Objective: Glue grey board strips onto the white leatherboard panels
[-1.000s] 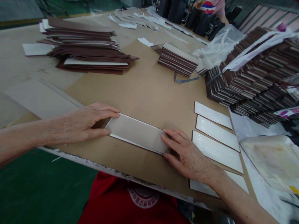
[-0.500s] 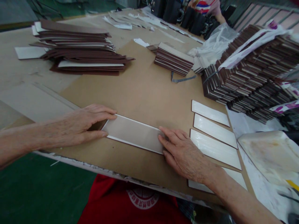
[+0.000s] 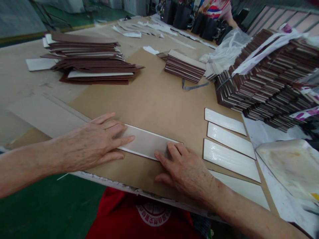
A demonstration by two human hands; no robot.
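Note:
A long, flat grey panel with a thin white border (image 3: 147, 140) lies in front of me on a brown sheet (image 3: 159, 103). On its left end rests my left hand (image 3: 106, 141), open, fingers spread over the surface. My right hand (image 3: 183, 162) is open too, with fingertips pressing the panel's right end and the thumb down on the brown sheet. Both palms hide parts of the panel's ends. To the right lie several glossy white panels with dark edges (image 3: 231, 159); my right forearm covers part of the nearest one.
An untidy stack of dark brown sheets (image 3: 94, 64) stands back left. Behind the panel is a small stack of boards (image 3: 185, 64), with tall bundled stacks (image 3: 269, 79) to its right. A stained whitish tray (image 3: 289, 166) sits far right. Another person (image 3: 224, 13) is at the back.
My left hand has slid from gripping the panel's left end to lying flat over it. My right fingers now lie over the panel's right end, thumb lower. The view has shifted slightly.

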